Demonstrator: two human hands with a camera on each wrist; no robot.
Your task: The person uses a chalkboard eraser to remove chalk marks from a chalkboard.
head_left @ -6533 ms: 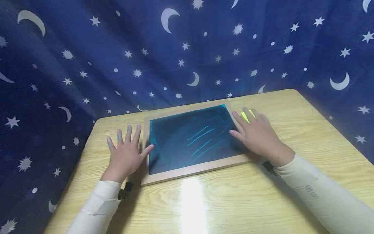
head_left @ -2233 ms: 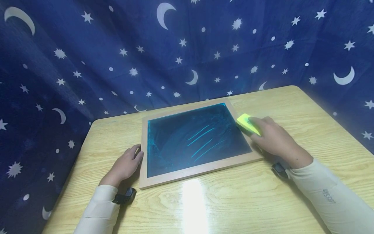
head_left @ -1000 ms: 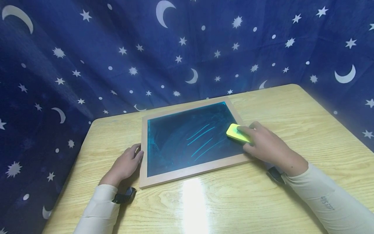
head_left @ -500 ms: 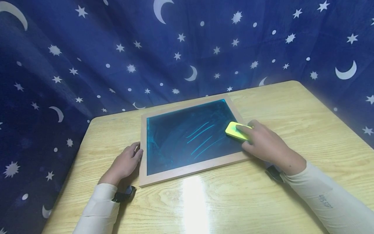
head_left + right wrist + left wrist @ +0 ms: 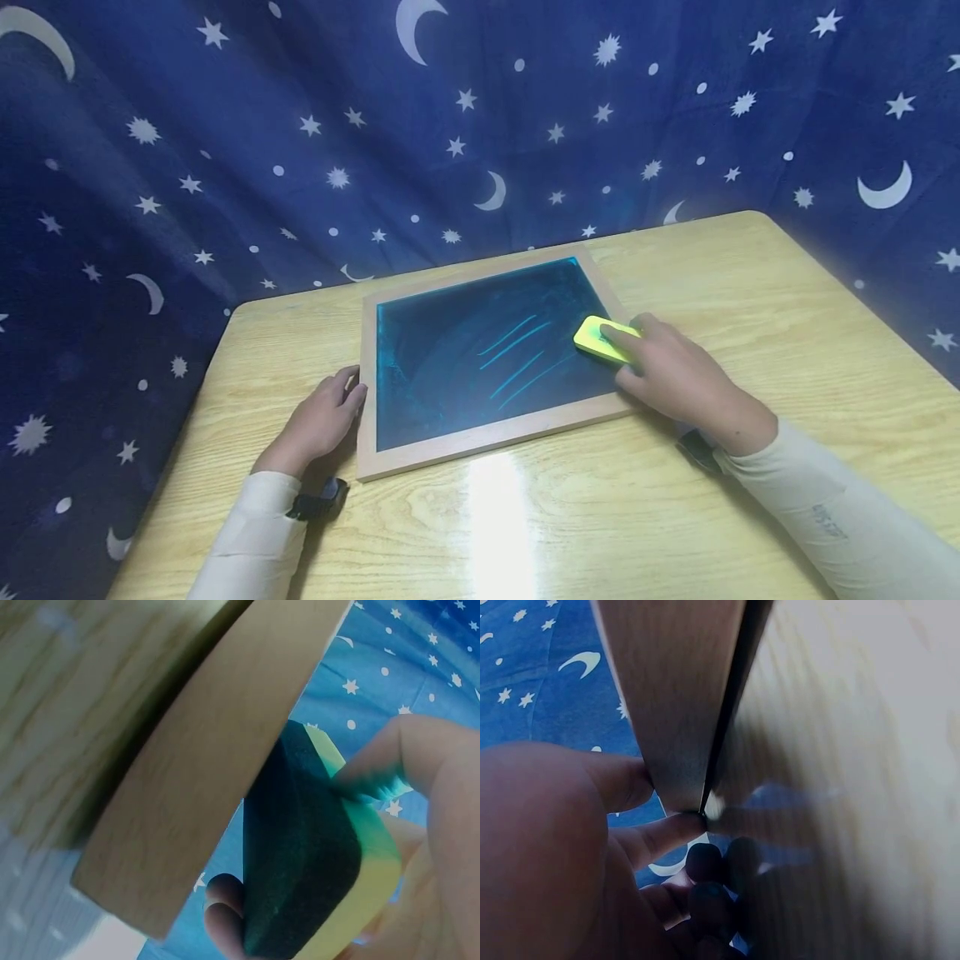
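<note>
A small chalkboard [image 5: 450, 358] in a light wooden frame lies on the table, with several slanting blue chalk strokes [image 5: 513, 352] near its middle. My right hand [image 5: 678, 375] grips a yellow chalkboard eraser [image 5: 588, 337] over the board's right part, beside the strokes. The right wrist view shows the eraser's dark felt side [image 5: 300, 847] turned to the board, fingers on its yellow back. My left hand [image 5: 318, 421] holds the left edge of the frame. In the left wrist view, the thumb [image 5: 622, 780] and index finger meet the frame's side [image 5: 671, 697], the other fingers curled below.
The board stands on a pale wood-grain table [image 5: 600, 517] with a bright light reflection near the front. Behind and to the left hangs a blue curtain [image 5: 360, 100] with moons and stars. Pale blue smudges run along the board's left and upper edges.
Both hands were spread at first, the right over the eraser. My right hand has since taken it up and brought it left onto the board; my left hand has closed in on the frame.
</note>
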